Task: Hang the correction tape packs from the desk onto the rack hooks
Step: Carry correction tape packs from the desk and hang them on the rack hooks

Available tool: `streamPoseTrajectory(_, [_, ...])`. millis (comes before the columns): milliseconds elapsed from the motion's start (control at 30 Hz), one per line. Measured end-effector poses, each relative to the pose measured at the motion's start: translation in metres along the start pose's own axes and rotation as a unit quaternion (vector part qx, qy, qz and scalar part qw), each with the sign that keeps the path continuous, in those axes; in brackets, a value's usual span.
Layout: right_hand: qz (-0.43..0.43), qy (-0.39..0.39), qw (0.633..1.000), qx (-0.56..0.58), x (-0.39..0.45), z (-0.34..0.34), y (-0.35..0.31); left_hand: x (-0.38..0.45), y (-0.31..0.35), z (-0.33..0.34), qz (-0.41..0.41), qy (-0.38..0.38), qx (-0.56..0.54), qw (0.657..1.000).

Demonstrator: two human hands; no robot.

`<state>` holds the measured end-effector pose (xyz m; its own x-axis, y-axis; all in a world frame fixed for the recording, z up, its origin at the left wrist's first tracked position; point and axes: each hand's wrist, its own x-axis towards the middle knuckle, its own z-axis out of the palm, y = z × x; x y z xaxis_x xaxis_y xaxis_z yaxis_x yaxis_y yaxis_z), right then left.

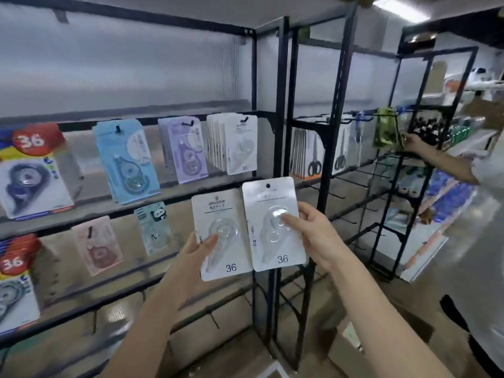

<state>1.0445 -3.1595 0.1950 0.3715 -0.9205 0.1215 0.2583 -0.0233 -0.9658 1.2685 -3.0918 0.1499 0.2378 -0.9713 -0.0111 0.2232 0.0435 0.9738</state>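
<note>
Two white correction tape packs, each marked 36, held upright side by side before the rack: left pack [222, 236], right pack [274, 225] slightly higher, edges overlapping. Matching white packs [240, 144] hang on a hook [246, 119] above.

Even, bright indoor light, no hard shadows. Source is a ceiling strip light [396, 8] up and right of my hands, blown out white. Glare sits on the clear blister of the pack [274, 223] under my right thumb, washing out its print. Whole frame soft. Motion blur gets worse left of my grip and on the floor below it. Wide-angle bends the rack uprights [336, 85] beyond my hands.
</note>
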Motion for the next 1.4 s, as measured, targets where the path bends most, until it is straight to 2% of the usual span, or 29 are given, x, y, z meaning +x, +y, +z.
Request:
streamPoseTrajectory(233, [-0.061,-0.018,0.998,-0.016,0.143,-0.001,-0.033,0.075,0.015,0.003,0.057,0.071,0.040,0.995])
streamPoseTrajectory(333, [-0.070,-0.041,0.997,-0.013,0.190,-0.001,-0.045,0.095,0.017,0.007,0.054,0.113,0.063,0.990])
streamPoseTrajectory(533, [-0.058,-0.086,0.995,-0.010,0.249,-0.001,-0.041,0.115,0.012,0.015,0.059,0.187,0.066,0.978])
streamPoseTrajectory(700, [-0.048,-0.128,0.991,0.009,0.270,-0.006,-0.030,0.121,0.008,0.037,0.078,0.217,0.041,0.972])
streamPoseTrajectory(867, [-0.058,-0.105,0.992,-0.043,0.292,-0.003,-0.021,0.128,0.019,0.063,0.121,0.231,0.042,0.965])
streamPoseTrajectory(1067, [-0.049,-0.149,0.983,-0.090,0.296,-0.019,-0.020,0.151,0.050,0.107,0.166,0.225,0.078,0.957])
streamPoseTrajectory(1233, [-0.069,-0.136,0.968,-0.198,0.302,-0.047,-0.023,0.171,0.070,0.129,0.163,0.180,0.121,0.963])
streamPoseTrajectory(1400, [-0.067,-0.127,0.943,-0.301,0.307,-0.062,-0.022,0.185,0.082,0.129,0.146,0.166,0.128,0.967])
